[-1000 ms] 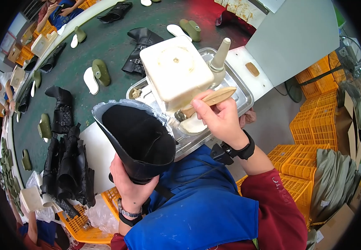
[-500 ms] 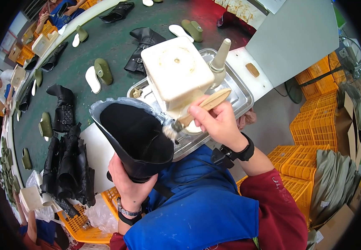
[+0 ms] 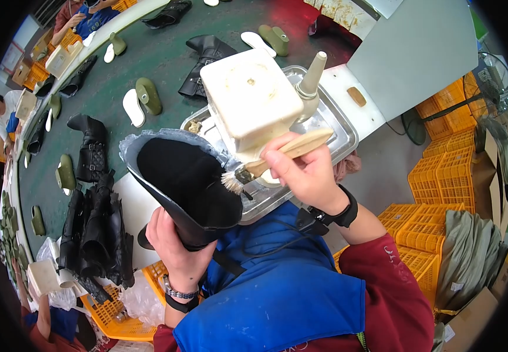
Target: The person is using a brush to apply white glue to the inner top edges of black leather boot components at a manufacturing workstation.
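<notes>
My left hand (image 3: 174, 246) grips a black boot upper (image 3: 215, 214) from below, its wide opening turned up and toward the right. The far rim of that opening carries a wet-looking greyish coat; the inside is lined in black. Between the fingers of my right hand (image 3: 306, 179) is a wooden-handled brush (image 3: 309, 144). Its pale bristles point down left, at the right rim of the upper; whether they touch it I cannot tell. Just beyond the brush, a cream square container (image 3: 251, 97) stands in a metal tray (image 3: 348, 126).
A grey-beige bottle with a tall spout (image 3: 309, 88) stands in the tray. Black boot uppers (image 3: 95, 234) lie piled at the left. Green shoe lasts (image 3: 148, 95) and white insoles (image 3: 132, 108) dot the green table (image 3: 113, 88). Orange crates (image 3: 441, 182) are stacked at right. Other people work along the far left.
The boot upper has shifted slightly left and tipped a little. The brush has moved left, its bristles now beside the inner edge of the right rim. Both hands keep their holds.
</notes>
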The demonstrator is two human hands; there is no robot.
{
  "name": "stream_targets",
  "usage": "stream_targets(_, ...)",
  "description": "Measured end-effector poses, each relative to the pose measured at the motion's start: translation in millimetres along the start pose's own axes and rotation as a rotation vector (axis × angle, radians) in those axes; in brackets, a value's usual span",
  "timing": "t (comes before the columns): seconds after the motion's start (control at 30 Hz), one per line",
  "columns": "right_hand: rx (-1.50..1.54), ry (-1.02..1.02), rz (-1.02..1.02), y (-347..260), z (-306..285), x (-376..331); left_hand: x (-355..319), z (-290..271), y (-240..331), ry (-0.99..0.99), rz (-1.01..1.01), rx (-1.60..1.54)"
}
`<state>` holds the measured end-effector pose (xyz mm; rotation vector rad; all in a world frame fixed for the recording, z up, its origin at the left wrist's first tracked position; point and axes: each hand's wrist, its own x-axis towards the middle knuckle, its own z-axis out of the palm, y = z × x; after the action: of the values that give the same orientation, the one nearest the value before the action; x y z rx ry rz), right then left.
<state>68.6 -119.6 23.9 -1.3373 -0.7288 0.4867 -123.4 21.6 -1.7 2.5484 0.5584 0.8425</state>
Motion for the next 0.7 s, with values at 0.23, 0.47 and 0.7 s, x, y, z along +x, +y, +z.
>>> stream_targets(0.23, -0.193, -0.241, -0.127, -5.0, 1.6, -2.7, 1.6, 3.8, -7.0, 0.173, 0.177, 0.124)
stream_targets(0.47, 0.045, -0.214, 0.044, -9.7, 7.5, -9.4, 3.3, 3.7, -10.6, 0.137, 0.195, 0.251)
stream_targets(0.7, -0.151, -0.179, -0.240, 15.8, -2.0, 1.3, -3.4, 4.2, -14.1, 0.189, 0.181, 0.100)
